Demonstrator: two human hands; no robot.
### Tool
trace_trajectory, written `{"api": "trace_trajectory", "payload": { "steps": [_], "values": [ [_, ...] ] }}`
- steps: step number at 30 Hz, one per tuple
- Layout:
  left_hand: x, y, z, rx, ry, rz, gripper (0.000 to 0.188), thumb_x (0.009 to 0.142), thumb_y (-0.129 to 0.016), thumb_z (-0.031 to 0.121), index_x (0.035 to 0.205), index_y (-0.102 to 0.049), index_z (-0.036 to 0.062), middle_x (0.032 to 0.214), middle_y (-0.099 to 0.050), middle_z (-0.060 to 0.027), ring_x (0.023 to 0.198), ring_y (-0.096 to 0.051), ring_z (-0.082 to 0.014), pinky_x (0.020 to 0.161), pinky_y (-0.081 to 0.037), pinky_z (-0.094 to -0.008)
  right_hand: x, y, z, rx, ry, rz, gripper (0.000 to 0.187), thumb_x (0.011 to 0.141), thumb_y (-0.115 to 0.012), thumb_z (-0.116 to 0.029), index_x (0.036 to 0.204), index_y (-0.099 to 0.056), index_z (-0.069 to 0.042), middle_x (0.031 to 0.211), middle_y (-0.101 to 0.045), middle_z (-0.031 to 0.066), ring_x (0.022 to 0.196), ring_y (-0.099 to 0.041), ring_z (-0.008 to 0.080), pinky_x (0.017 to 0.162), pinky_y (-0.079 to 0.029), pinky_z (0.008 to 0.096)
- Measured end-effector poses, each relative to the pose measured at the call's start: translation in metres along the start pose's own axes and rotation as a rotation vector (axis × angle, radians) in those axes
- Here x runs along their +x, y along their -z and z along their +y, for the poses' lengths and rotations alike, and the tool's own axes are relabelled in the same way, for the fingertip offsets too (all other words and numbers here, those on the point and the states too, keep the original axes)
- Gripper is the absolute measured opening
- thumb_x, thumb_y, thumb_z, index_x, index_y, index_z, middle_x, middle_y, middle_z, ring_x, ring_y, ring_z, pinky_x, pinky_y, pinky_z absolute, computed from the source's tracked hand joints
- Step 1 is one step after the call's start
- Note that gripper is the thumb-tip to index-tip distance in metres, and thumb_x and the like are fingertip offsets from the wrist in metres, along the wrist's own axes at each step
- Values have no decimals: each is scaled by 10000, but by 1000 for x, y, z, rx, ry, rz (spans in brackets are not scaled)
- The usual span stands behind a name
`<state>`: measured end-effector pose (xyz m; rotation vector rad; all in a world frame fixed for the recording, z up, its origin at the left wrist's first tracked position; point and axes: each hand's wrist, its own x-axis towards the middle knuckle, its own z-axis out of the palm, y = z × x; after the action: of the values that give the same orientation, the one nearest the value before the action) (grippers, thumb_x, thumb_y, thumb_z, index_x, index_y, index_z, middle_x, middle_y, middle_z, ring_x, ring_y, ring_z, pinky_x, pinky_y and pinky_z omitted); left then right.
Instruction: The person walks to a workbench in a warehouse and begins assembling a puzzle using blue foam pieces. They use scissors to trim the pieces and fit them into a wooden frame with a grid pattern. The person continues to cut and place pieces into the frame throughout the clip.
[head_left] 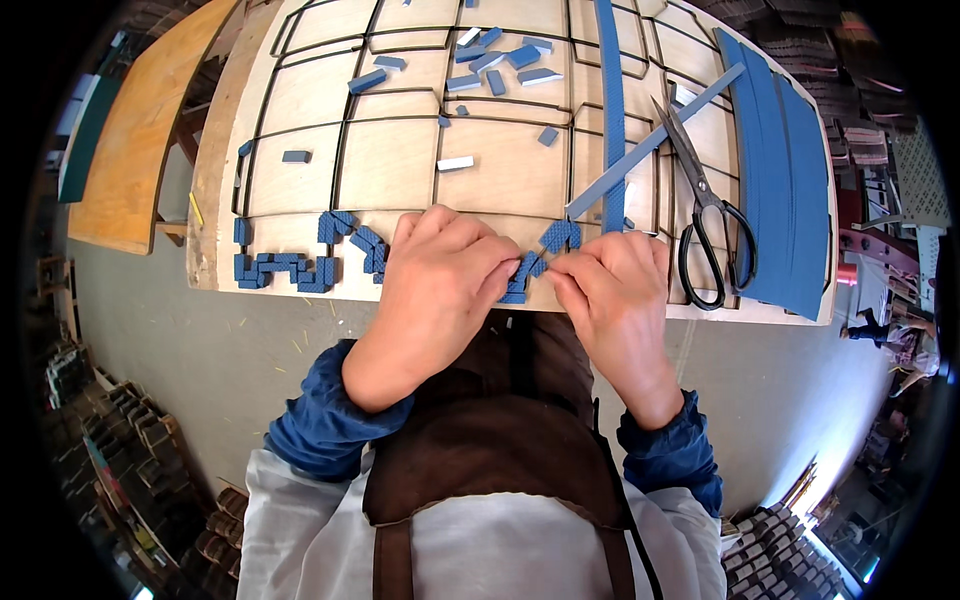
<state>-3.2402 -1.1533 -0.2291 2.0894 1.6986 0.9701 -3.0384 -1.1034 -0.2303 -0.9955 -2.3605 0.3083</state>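
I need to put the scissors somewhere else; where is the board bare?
Bare: the wooden board panels between the lone blue piece and the white piece. Crowded: the top-middle loose pieces, the right side by the scissors and blue strips.

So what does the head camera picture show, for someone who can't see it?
Two bare hands, left hand and right hand, press small blue foam pieces along the near edge of a slotted plywood board. Black-handled scissors, long blue foam strips and loose cut bits lie farther back.
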Motion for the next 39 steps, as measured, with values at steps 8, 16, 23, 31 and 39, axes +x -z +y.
{"api": "trace_trajectory", "payload": {
  "steps": [8, 16, 23, 31, 39],
  "values": [
    [11, -1, 0, 11, 12, -100, 96, 810, -764, 63, 894, -721, 80, 855, -658, -35, 838, -565, -246, 766, -400, -360, 4, 3, -1, 65, -39, -65, 192, 732, -820, -104, 898, -724, -103, 857, -593, 0, 856, -556, 219, 808, -376, 389],
    [12, -1, -1, -19, 35, -107, 94, 804, -766, 63, 884, -719, 78, 842, -657, -34, 829, -564, -249, 766, -390, -358, 7, 1, 0, 85, -30, -85, 177, 730, -812, -81, 868, -707, -118, 849, -594, -13, 855, -551, 215, 806, -365, 386],
    [12, -3, -2, -33, 26, -77, 103, 785, -779, 61, 867, -719, 82, 825, -655, -32, 821, -563, -243, 763, -387, -356, 3, -2, 3, 102, -19, -65, 193, 714, -808, -67, 861, -699, -125, 860, -610, -20, 846, -549, 216, 785, -362, 383],
    [12, -3, -2, -33, 26, -80, 102, 785, -778, 56, 864, -719, 82, 820, -653, -30, 813, -559, -237, 750, -378, -357, 9, -3, -1, 64, -23, -66, 169, 726, -799, -64, 839, -689, -124, 836, -584, -14, 837, -537, 217, 779, -360, 384],
    [13, -1, 7, 3, 58, -111, 141, 744, -806, 94, 849, -713, 79, 792, -646, -51, 802, -575, -260, 755, -398, -378, 12, 3, -5, 12, -72, -112, 142, 743, -794, -85, 833, -687, -109, 843, -572, 9, 856, -543, 227, 789, -365, 395]
  ]
}}
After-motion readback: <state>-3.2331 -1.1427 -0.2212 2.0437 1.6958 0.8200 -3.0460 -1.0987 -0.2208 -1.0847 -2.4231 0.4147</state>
